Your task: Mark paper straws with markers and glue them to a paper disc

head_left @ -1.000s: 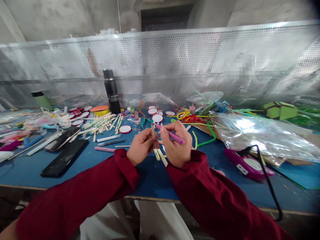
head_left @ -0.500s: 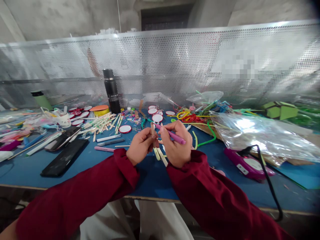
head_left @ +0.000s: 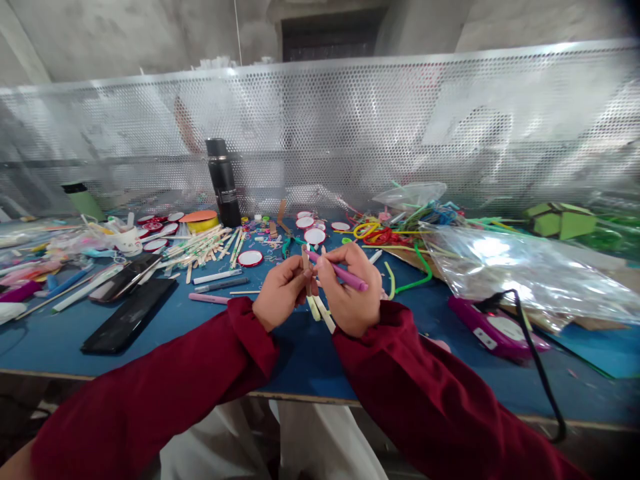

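Note:
Between the fingers of my left hand (head_left: 280,292) is a wooden craft stick (head_left: 306,259), held upright. My right hand (head_left: 354,293) grips a purple marker pen (head_left: 350,278), its tip close to the stick's upper part; whether it touches I cannot tell. Pale sticks (head_left: 315,308) lie on the table just below my hands. Left of my left hand are a pink pen cap or marker (head_left: 209,298), a grey marker (head_left: 221,285) and a white marker (head_left: 217,276).
A blue table (head_left: 165,373) carries a black phone (head_left: 129,316), a black bottle (head_left: 223,181), a pile of craft sticks (head_left: 207,247) and round red-rimmed lids (head_left: 250,258). To the right are pipe cleaners (head_left: 417,280), a clear plastic bag (head_left: 520,267) and a purple corded power strip (head_left: 493,330).
My right hand has shifted slightly left with the purple marker, bringing its tip nearer the craft stick. My left hand stays put.

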Available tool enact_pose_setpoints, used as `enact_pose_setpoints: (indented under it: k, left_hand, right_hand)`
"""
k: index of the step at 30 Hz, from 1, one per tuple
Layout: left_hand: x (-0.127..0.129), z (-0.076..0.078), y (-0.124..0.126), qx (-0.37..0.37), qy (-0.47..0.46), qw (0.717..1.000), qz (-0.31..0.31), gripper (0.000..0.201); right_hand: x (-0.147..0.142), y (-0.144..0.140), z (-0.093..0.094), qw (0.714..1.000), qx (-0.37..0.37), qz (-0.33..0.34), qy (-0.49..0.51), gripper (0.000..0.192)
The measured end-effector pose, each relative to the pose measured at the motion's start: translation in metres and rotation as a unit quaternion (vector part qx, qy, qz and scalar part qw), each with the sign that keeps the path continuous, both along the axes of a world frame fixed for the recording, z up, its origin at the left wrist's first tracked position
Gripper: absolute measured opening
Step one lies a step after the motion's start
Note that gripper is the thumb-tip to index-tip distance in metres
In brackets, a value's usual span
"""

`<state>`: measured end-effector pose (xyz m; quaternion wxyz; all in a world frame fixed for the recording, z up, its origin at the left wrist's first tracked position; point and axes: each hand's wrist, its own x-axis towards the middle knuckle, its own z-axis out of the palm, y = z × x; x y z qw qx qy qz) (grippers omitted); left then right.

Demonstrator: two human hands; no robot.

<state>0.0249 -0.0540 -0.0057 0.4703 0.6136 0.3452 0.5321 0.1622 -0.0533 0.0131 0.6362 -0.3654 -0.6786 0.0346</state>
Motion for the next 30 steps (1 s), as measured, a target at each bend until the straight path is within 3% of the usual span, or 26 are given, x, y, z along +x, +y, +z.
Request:
enact_pose_setpoints:
  k: [30]
  left_hand:
    - [0.0011,0.0026,-0.0013,-0.003,-0.004,1.000,0.003,0.031]
  right_hand:
    - [-0.0002,0.0001,-0.0003,1.000,0.016,-0.007,-0.012,0.011]
